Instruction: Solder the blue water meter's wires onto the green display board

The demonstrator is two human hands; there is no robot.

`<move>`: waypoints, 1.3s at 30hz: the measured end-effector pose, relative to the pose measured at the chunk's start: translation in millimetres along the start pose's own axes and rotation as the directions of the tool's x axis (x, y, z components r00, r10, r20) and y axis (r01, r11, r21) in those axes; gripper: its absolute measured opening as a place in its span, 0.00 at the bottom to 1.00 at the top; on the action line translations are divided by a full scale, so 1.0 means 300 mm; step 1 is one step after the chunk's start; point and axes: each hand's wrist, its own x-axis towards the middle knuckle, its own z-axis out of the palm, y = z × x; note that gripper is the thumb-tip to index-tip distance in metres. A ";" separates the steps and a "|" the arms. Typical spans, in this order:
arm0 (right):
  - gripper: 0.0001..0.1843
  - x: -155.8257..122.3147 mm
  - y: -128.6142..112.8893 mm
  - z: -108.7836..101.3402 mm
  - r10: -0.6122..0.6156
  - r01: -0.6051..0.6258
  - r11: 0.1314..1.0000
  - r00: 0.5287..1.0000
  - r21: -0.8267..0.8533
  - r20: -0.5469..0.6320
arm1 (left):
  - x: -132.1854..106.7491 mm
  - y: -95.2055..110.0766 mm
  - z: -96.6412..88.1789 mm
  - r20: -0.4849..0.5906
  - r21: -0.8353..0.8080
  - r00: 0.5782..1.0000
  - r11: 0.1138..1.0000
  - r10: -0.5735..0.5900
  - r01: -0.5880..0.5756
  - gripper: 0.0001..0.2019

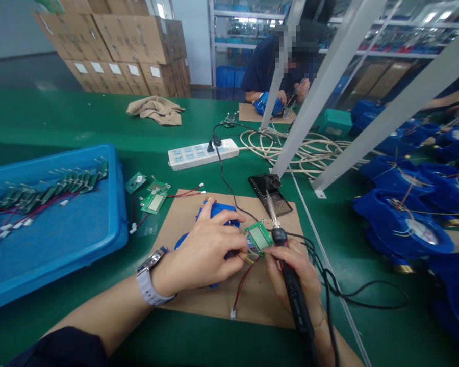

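My left hand (210, 244) lies over a blue plastic housing (224, 211), mostly hidden beneath it. Thumb and a fingertip are closed around thin wires (248, 259) at the left edge of a small green circuit board with a display (259, 238). In my right hand (296, 267) is a black-handled soldering iron (290, 275), its metal tip pointing up and away from me. Fingertips of that same hand touch the lower right edge of the board. A red and black lead with a white connector (233, 313) hangs down from it onto the cardboard sheet (268, 300).
A blue bin (118, 214) of wired boards stands left, near loose display boards (154, 201). Ahead are an iron stand (271, 196), a power strip (202, 154), coiled cable (260, 142) and metal posts (309, 86). Blue housings (400, 224) crowd the right. A co-worker (263, 66) sits opposite.
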 end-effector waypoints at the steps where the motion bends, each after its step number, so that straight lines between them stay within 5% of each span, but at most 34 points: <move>1: 0.21 -0.002 0.000 -0.013 0.019 -0.019 1.000 1.000 -0.002 -0.015 | -0.001 0.002 0.002 -0.007 0.008 1.000 1.000 -0.009 0.009 0.07; 6: 0.26 0.004 0.001 -0.111 0.063 -0.063 0.997 0.998 -0.051 -0.005 | 0.008 0.009 0.018 -0.036 0.030 0.999 0.999 -0.018 0.020 0.06; 10: 0.28 0.017 0.024 -0.161 -0.029 0.029 1.000 1.000 0.002 -0.005 | 0.022 0.013 0.035 -0.020 0.057 1.000 0.998 -0.021 0.022 0.06; 15: 0.26 -0.001 0.043 -0.140 -0.035 0.035 0.999 0.994 0.001 -0.101 | 0.029 0.014 0.051 -0.005 0.073 0.999 0.996 -0.046 0.046 0.07; 21: 0.32 -0.027 0.041 -0.133 0.008 -0.010 1.000 0.994 -0.015 -0.108 | 0.035 -0.001 0.053 0.000 0.121 0.999 0.992 -0.032 0.032 0.05; 28: 0.25 -0.037 0.050 -0.168 0.085 -0.072 0.987 0.992 0.143 -0.090 | 0.044 -0.003 0.040 0.034 0.106 0.997 0.992 -0.073 0.069 0.06; 34: 0.25 -0.045 0.045 -0.145 0.116 -0.114 0.993 0.988 0.019 -0.105 | 0.053 -0.017 0.011 0.080 0.082 0.994 0.995 -0.071 0.065 0.04; 39: 0.22 -0.047 0.056 -0.116 0.180 -0.173 0.980 0.981 -0.102 0.064 | 0.061 -0.018 0.013 0.085 0.081 0.993 0.994 -0.084 0.077 0.05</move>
